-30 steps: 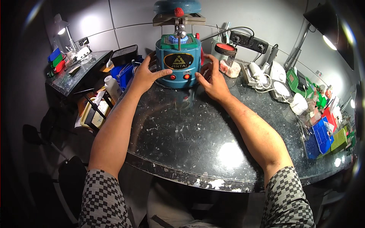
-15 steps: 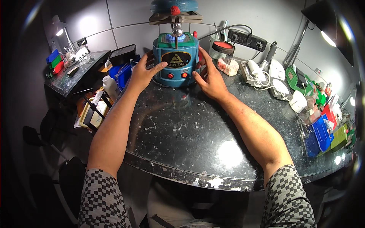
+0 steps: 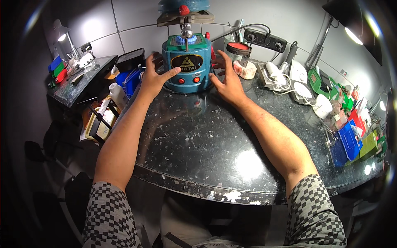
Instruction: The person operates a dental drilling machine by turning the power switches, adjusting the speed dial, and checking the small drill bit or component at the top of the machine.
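A blue, round-bodied vacuum forming machine stands at the back middle of the bench. Its green top plate glows blue at the centre, and two red buttons sit on its front. Above, a sheet-holding frame hangs under a rounded blue head. At the machine's left side is my left hand, thumb stretched across in front of the body and fingers partly behind it. My right hand hovers by the right side with fingers spread. Neither hand holds anything; whether the left thumb touches the body is unclear.
Right of the machine lies a pinkish-white block below a round container with a red top. A power strip, corded white devices, and blue and green boxes line the right side. A white bottle stands at left.
Both hands have eased slightly away from the machine's sides, and the right fingers have spread. The whole view has shifted a little, so the machine appears further left and higher.
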A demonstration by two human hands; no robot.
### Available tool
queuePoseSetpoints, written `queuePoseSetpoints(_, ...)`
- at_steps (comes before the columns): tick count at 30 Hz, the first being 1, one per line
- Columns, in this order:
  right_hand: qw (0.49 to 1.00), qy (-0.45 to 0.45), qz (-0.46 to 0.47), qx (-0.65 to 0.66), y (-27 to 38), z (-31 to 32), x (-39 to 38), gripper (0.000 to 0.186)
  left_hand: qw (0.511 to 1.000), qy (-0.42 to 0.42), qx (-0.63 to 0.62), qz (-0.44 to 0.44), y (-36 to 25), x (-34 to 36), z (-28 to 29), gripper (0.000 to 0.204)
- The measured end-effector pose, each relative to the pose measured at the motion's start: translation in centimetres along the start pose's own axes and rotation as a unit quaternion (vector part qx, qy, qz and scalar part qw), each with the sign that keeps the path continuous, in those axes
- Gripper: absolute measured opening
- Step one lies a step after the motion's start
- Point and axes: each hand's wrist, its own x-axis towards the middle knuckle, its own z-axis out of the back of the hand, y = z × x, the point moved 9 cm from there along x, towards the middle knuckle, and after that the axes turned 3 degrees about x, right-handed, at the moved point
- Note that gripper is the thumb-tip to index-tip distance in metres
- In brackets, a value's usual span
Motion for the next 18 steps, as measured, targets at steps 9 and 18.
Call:
queuePoseSetpoints(9,0.998,-0.006,0.056,-0.039,1.6,-0.5,-0.3,0.064,0.986,-0.001,-0.152,0.075,1.3,-0.1,1.3,0.05)
queuePoseSetpoints(18,0.998,-0.01,0.062,-0.024,0.5,-0.2,-0.1,0.062,0.933,-0.081,-0.329,0.119,3.4,0.4,2.5,0.038)
